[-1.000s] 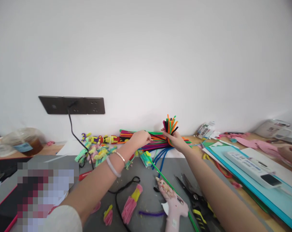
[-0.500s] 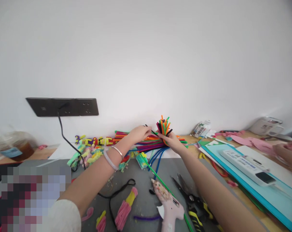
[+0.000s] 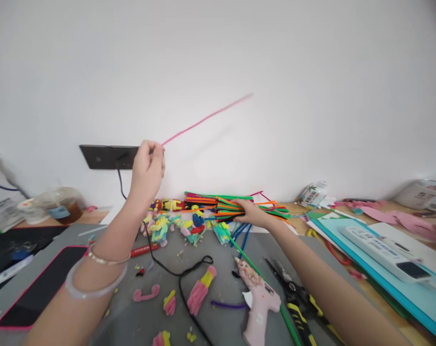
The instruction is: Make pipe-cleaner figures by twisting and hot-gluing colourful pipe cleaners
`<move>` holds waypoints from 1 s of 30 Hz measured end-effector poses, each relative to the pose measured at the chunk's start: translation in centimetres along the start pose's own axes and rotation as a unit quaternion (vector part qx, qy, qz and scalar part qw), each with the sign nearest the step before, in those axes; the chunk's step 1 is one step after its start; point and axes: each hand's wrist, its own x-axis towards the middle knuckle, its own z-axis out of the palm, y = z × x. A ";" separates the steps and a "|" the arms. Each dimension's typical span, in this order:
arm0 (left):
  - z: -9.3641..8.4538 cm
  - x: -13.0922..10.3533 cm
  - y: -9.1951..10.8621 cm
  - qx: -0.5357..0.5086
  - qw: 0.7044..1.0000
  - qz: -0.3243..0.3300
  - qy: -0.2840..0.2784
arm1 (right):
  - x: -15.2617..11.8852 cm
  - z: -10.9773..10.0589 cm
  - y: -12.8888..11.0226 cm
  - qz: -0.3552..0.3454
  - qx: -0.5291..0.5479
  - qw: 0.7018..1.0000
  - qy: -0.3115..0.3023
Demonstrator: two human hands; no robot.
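A long pink pipe cleaner rises slantwise to the right against the white wall, its lower end pinched in my raised left hand. That hand is in front of the black socket panel. My right hand is wrapped round the right part of a bundle of orange, green and black pipe cleaners, which lies on the pile at the wall; its fingertips are partly hidden. Blue pipe cleaners stick out below it.
Nearer me lie a pink glue gun, black-and-yellow pliers, a black cable and small fuzzy figures. A phone is at left. Blue folders hold a white power strip at right.
My left hand has moved up and left from the pile and now holds a pink pipe cleaner. The bundle that stood upright in my right hand now lies flat. The view has shifted left.
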 end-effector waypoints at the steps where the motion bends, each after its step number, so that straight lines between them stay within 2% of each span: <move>1: -0.5 -1.2 0.2 -0.044 0.998 -0.039 -0.024 | -0.3 -0.4 -1.2 -0.004 -0.003 1.000 0.000; 3: -1.1 -4.2 0.1 -0.082 0.986 -0.117 -0.086 | -1.4 -1.4 -4.4 -0.021 0.008 1.000 -0.001; 6: -1.4 -9.1 -0.3 -0.012 0.961 -0.177 -0.212 | -4.5 -2.5 -10.2 -0.065 0.059 0.996 -0.023; 8: -1.8 -12.1 -0.4 0.069 0.953 -0.155 -0.251 | -7.0 -2.7 -13.8 -0.091 0.103 0.990 -0.034; 9: -2.1 -13.4 -0.3 0.106 0.949 -0.140 -0.263 | -8.2 -2.6 -15.3 -0.097 0.175 0.979 -0.027; 12: -3.5 -16.2 0.3 0.160 0.936 -0.133 -0.283 | -11.1 -1.7 -17.6 -0.053 0.324 0.944 0.022; 18: -6.7 -20.3 1.3 0.139 0.939 -0.183 -0.257 | -14.3 0.3 -16.2 0.026 0.469 0.872 0.134; 20: -7.1 -21.8 1.1 0.136 0.938 -0.201 -0.248 | -15.0 1.0 -16.0 0.044 0.507 0.849 0.143; 22: -7.1 -23.2 0.7 0.114 0.939 -0.237 -0.223 | -15.7 1.6 -16.3 0.063 0.531 0.837 0.120; 24: -6.7 -24.1 0.3 0.090 0.941 -0.270 -0.185 | -16.7 1.9 -16.6 0.094 0.514 0.848 0.091; 26: -6.1 -24.5 0.0 0.080 0.944 -0.282 -0.151 | -18.0 1.9 -16.3 0.130 0.443 0.883 0.082; 28: -5.4 -24.4 0.0 0.068 0.949 -0.279 -0.131 | -20.0 1.6 -14.9 0.165 0.330 0.923 0.107; 30: -4.9 -24.0 0.0 0.056 0.950 -0.282 -0.126 | -22.3 1.3 -12.4 0.208 0.203 0.944 0.158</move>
